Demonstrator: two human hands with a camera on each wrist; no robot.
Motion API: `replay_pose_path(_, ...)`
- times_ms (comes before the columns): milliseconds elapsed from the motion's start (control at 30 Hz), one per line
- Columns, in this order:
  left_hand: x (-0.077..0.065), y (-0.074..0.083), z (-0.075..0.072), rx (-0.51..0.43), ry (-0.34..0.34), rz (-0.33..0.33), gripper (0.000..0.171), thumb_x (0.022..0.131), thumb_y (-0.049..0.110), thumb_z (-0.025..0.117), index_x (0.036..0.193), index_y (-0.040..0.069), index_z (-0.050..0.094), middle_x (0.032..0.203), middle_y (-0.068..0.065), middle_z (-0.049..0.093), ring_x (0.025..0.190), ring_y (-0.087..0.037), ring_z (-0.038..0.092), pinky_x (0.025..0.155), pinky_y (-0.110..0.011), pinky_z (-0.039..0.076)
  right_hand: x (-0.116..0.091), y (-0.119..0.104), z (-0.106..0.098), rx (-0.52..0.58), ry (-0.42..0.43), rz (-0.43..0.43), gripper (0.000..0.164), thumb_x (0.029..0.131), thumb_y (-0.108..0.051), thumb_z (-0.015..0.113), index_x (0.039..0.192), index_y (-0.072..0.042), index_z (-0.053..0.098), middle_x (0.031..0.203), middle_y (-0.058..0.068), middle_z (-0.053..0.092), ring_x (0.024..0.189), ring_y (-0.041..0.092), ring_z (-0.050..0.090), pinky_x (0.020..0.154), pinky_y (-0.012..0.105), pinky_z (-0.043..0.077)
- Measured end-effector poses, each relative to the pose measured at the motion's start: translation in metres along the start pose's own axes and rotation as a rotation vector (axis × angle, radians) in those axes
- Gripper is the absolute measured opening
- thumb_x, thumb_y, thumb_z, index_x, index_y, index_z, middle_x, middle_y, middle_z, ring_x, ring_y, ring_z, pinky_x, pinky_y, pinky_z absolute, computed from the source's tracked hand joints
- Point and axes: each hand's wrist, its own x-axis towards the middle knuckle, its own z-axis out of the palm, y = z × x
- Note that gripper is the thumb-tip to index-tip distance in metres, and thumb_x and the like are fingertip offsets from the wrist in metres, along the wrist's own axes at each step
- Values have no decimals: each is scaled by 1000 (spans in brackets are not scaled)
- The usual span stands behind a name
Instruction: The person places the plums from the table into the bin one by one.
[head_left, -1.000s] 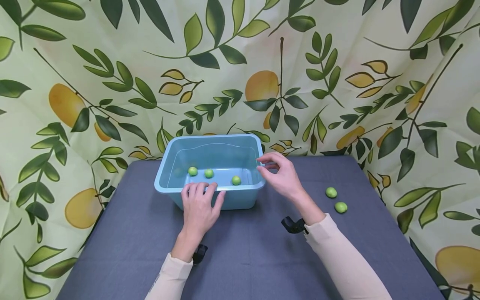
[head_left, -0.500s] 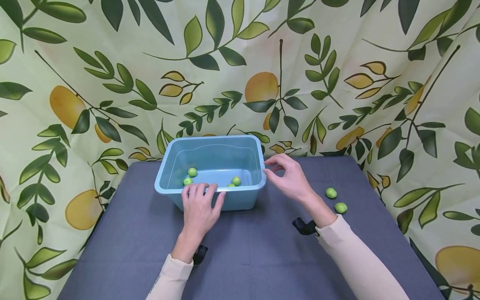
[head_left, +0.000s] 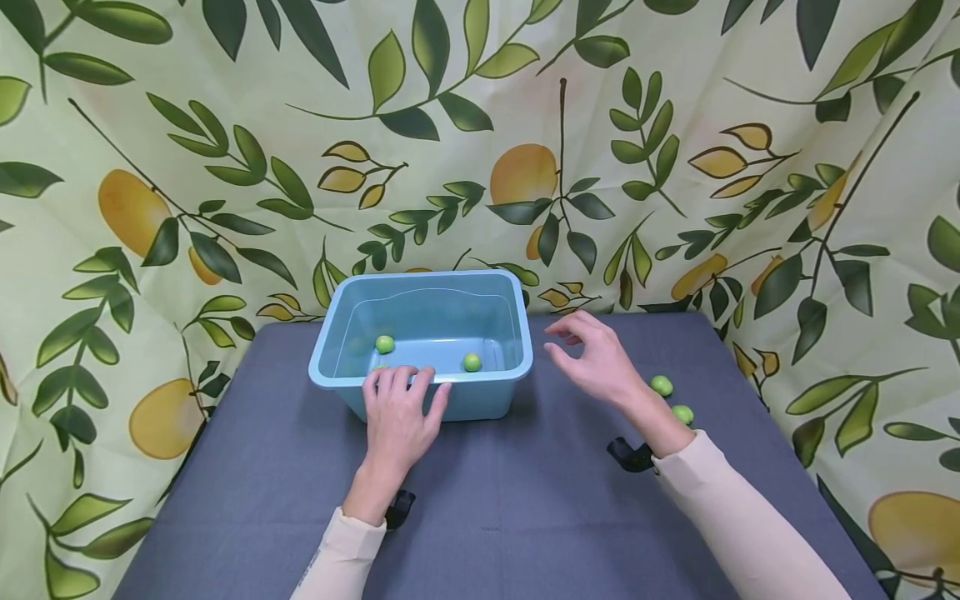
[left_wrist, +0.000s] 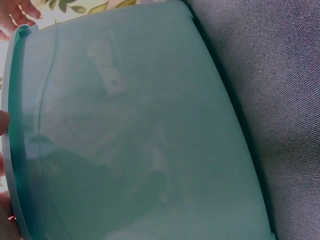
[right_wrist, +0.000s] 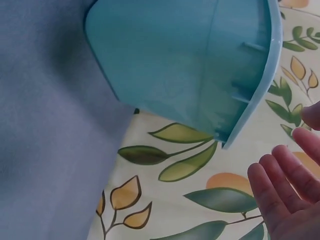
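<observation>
My left hand (head_left: pixel 400 415) grips the rectangular blue plastic tub (head_left: pixel 483 400); my right hand (head_left: pixel 597 360), spread, seems between pickups — next needing round green limes (head_left: pixel 662 385) at its four o'clock.

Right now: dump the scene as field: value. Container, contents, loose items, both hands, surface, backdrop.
Container: light-blue rectangular plastic bin, upright
Contents: left round green fruit, right round green fruit; sliver of a third fruit above near rim
Loose items: farther green fruit and nearer green fruit, right of bin, nearer one partly covered
Left hand: on near rim, fingers curled over it
Right hand: right of bin, not touching it, nothing held
Surface: dark grey-blue cloth-covered table
Backdrop: cream leaf-and-fruit-print fabric
</observation>
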Motion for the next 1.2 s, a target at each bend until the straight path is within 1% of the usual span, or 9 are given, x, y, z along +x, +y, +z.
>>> replay_pose_path(100, 0, 0, 0, 0, -5, -3, 45, 104, 45, 47, 107, 7, 72, 98, -15, 64, 95, -38, 56, 96, -59, 35, -2, 3, -2, -32, -9, 8, 19, 93, -13, 70, 110, -5, 73, 111, 9, 66, 100, 30, 65, 91, 47, 53)
replay_pose_path(367, 0, 0, 0, 3, 2, 0, 45, 104, 45, 46, 107, 8, 71, 98, -16, 64, 93, -38, 56, 95, -59, 35, -8, 15, -6, -95, -35, 36, 19, 93, -13, 69, 110, -4, 72, 111, 10, 65, 100, 30, 63, 90, 51, 52)
replay_pose_path(533, 0, 0, 0, 1, 2, -2, 46, 104, 46, 46, 107, 7, 72, 98, -15, 64, 94, -38, 56, 95, -59, 35, -13, 22, -8, -123, -34, 33, 19, 92, -13, 70, 108, -5, 73, 110, 10, 66, 98, 28, 62, 88, 48, 52)
replay_pose_path(767, 0, 0, -1, 3, -7, -4, 44, 105, 45, 46, 107, 8, 71, 98, -16, 64, 94, -38, 56, 96, -59, 35, -18, 32, -11, -155, -36, 45, 19, 93, -13, 69, 108, -4, 73, 109, 13, 66, 98, 33, 62, 86, 48, 50)
replay_pose_path(967, 1, 0, -1, 6, -21, -11, 42, 104, 44, 48, 108, 8, 71, 99, -15, 65, 95, -38, 56, 97, -58, 35, -23, 40, -15, -178, -33, 44, 18, 93, -14, 69, 108, -4, 73, 109, 12, 66, 97, 32, 62, 85, 49, 50)
replay_pose_path(1033, 1, 0, -1, 5, -19, -11, 42, 104, 44, 49, 108, 8, 71, 99, -15, 65, 95, -38, 56, 97, -58, 35, -24, 44, -16, -187, -34, 52, 18, 93, -14, 69, 108, -4, 73, 109, 12, 66, 98, 33, 62, 85, 50, 50)
replay_pose_path(1200, 0, 0, 0, 2, -6, -5, 40, 103, 43, 50, 107, 8, 71, 98, -15, 64, 94, -38, 56, 96, -58, 35, -27, 52, -20, -202, -57, 106, 20, 95, -15, 68, 111, -4, 72, 112, 14, 65, 102, 35, 61, 87, 52, 50)
